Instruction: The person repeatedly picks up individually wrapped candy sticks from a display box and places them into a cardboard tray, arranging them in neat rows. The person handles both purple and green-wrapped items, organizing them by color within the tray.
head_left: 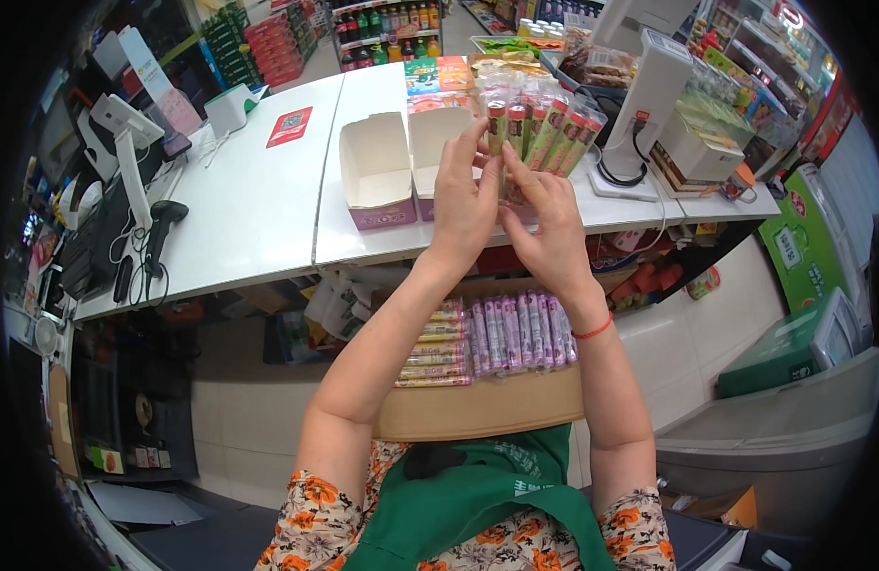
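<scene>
While both hands meet just above the middle of the frame, the left hand (466,195) and right hand (552,224) close together on a bundle of wrapped snack sticks (539,133) held upright over the white counter (259,209). Just left of the bundle stands an open pink-sided box (378,176). Lower centre, a cardboard box (482,409) holds more packets of sticks (518,331). At upper left sits a barcode scanner (159,238).

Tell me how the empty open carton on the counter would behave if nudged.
The open carton looks like thin card and shows nothing inside, so it is probably light and would slide easily on the smooth white counter. Its raised flaps would likely flex. Both hands hold stick packets beside it.
</scene>
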Demonstrator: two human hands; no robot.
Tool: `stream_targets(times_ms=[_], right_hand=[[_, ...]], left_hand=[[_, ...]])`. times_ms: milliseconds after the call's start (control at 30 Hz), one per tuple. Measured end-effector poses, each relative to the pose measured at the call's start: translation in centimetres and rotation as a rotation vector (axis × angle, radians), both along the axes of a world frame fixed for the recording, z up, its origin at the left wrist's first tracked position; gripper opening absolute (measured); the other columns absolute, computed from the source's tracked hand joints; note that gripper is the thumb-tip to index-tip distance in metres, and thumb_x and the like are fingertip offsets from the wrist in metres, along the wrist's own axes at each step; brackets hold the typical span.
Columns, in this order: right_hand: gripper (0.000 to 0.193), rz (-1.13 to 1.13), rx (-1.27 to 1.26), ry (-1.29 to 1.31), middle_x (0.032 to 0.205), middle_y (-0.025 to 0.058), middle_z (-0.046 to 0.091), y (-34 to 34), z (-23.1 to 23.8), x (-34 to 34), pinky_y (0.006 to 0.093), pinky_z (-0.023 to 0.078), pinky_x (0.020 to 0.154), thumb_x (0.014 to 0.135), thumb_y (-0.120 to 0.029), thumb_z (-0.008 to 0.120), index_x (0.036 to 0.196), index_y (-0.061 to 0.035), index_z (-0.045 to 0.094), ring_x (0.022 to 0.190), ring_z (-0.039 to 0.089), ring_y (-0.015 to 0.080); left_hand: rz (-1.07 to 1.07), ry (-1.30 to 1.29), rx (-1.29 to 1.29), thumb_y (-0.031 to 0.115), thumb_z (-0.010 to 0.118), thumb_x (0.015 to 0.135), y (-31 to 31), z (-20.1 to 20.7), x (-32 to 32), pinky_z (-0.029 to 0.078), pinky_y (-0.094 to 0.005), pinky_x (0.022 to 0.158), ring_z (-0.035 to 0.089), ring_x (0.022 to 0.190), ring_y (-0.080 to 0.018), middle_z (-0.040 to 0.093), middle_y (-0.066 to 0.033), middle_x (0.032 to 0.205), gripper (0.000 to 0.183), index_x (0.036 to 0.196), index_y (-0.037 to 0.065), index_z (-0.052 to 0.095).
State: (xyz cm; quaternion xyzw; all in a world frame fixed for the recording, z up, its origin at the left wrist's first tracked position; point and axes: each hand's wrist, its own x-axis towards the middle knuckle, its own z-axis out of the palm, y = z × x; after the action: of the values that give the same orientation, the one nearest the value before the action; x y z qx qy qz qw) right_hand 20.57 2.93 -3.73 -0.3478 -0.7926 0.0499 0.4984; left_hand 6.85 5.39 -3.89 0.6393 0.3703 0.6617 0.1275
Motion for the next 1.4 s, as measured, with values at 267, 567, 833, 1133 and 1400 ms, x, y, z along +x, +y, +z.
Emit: stream_targets(times_ms=[267,567,833,1133,1400], right_hand=[[0.073,0.041,-0.084,0.079,0.118,0.016,0.058,-0.4,-0.4,-0.2,0.0404,0.052,0.093,0.084,0.0,0.071,0.152,-0.0159,0.05,0.108,0.06,0.0319],[0.074,0.062,-0.106,0.045,0.121,0.0138,0.059,-0.3,0.9,0.4,0.0348,0.056,0.088,0.086,0.006,0.064,0.154,-0.0168,0.047,0.101,0.066,0.0242],[0.08,0.071,-0.168,0.064,0.109,0.0192,0.064,0.2,0.6,0.4,0.0447,0.054,0.089,0.087,0.008,0.057,0.158,-0.0229,0.039,0.095,0.066,0.0341],[0.082,0.085,-0.159,0.069,0.105,0.0166,0.066,0.4,0.6,0.4,0.0446,0.053,0.088,0.086,0.008,0.06,0.159,-0.0238,0.038,0.096,0.065,0.0334],[0.063,-0.077,0.086,0.102,0.107,0.0088,0.066,-0.5,1.5,0.1,0.031,0.053,0.084,0.085,0.006,0.071,0.143,-0.016,0.06,0.094,0.064,0.02]], left_hand=[[0.011,0.075,-0.056,0.0,0.06,0.096,-0.1,-0.8,-0.2,0.053,-0.0405,0.079,0.065,0.094,-0.0292,0.059,-0.0162,0.107,0.04,0.136,0.002,0.053],[0.006,0.062,-0.085,0.005,0.057,0.099,0.4,-0.1,-0.2,0.052,-0.0441,0.08,0.064,0.092,-0.0321,0.059,-0.0158,0.106,0.038,0.136,0.007,0.05],[0.067,0.121,-0.072,0.008,0.056,0.1,0.5,0.8,0.2,0.052,-0.0439,0.078,0.064,0.09,-0.0324,0.058,-0.0158,0.106,0.036,0.135,0.007,0.05],[-0.064,-0.023,-0.08,0.005,0.064,0.096,0.7,2.1,-0.4,0.052,-0.0367,0.077,0.062,0.086,-0.0237,0.059,-0.0121,0.102,0.035,0.129,0.004,0.054],[-0.241,-0.268,-0.064,0.005,0.063,0.098,-2.4,4.0,-0.3,0.058,-0.0304,0.078,0.059,0.1,-0.0164,0.057,-0.0071,0.11,0.032,0.128,0.004,0.051]])
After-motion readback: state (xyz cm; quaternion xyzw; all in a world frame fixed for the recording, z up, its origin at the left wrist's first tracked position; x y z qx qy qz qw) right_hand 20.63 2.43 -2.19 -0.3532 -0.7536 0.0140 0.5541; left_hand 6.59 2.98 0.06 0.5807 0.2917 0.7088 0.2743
